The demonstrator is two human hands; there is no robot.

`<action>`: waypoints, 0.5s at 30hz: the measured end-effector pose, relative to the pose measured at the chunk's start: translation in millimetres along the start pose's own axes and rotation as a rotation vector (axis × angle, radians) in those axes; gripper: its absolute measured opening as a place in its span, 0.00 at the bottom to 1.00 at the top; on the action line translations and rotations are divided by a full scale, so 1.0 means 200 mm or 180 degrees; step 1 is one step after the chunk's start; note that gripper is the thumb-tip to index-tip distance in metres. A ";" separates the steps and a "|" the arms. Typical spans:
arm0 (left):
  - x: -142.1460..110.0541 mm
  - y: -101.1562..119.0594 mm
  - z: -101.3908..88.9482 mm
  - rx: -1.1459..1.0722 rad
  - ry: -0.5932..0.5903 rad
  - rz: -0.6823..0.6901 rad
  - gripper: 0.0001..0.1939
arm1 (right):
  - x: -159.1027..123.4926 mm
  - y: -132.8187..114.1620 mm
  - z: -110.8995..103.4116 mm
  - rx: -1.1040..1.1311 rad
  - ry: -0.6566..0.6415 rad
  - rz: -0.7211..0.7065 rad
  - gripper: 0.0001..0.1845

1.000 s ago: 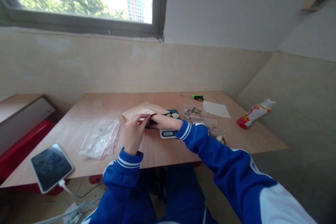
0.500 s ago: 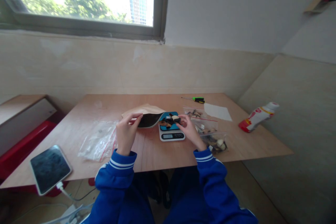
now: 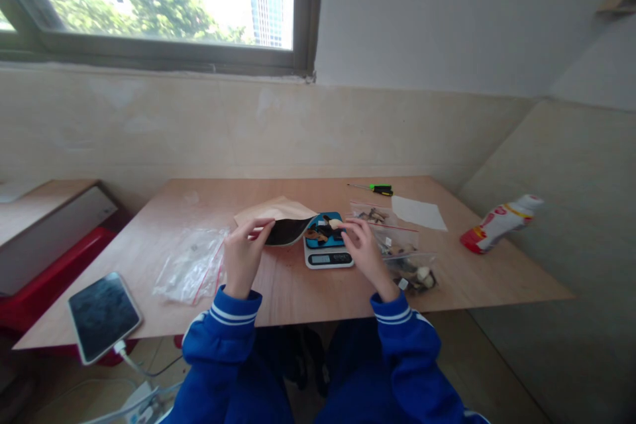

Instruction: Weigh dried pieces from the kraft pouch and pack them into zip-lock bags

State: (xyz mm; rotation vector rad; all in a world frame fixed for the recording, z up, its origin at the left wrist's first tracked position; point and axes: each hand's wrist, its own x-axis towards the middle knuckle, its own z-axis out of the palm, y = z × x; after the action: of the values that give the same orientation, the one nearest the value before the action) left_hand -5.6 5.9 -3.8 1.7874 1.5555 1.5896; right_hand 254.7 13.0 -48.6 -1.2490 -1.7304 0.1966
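Observation:
My left hand [image 3: 247,248] pinches the near edge of a tan paper bag [image 3: 276,207], whose dark mouth [image 3: 287,232] faces the digital scale [image 3: 308,259]. Dark and brown dried pieces [image 3: 316,234], perhaps mushrooms, lie on the scale's blue top. Among them is a pale piece [image 3: 334,224] at the right side. My right hand [image 3: 365,248] is over the right edge of the scale, fingertips at the pale piece and thumb held apart below them. Whether the fingertips press on that piece is hard to make out.
Right of the scale lie several zip bags [image 3: 412,275] of dried pieces. Behind them are a screwdriver [image 3: 380,189] and white paper [image 3: 420,212]. A red-white bottle [image 3: 499,224] stands farther right. At left are a clear plastic bag [image 3: 189,268] and a charging tablet [image 3: 104,318] overhanging the edge.
My right hand's fingers have straightened and spread a little over the pale piece. The left hand keeps its pinch on the paper bag. The whole view has shifted slightly.

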 end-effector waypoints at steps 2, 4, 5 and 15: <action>-0.01 0.00 0.02 -0.0031 -0.0012 -0.0005 0.07 | 0.02 -0.16 -0.05 0.0419 -0.0240 -0.0051 0.11; -0.04 0.00 0.03 -0.0052 -0.0015 -0.0019 0.08 | 0.04 -0.31 -0.04 0.0806 -0.0762 -0.0191 0.12; -0.05 0.00 0.04 -0.0051 -0.0010 -0.0022 0.08 | 0.04 -0.37 -0.02 0.0910 -0.0950 -0.0267 0.14; -0.32 -0.10 0.02 0.0061 0.0052 0.0022 0.10 | -0.10 -0.40 0.56 0.0122 -0.1805 -0.0212 0.21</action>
State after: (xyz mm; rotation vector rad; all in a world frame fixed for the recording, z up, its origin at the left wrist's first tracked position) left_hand -0.3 -38.4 -54.7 1.7961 1.5785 1.6017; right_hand 117.0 1.6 -71.3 -1.1730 -2.2307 0.5867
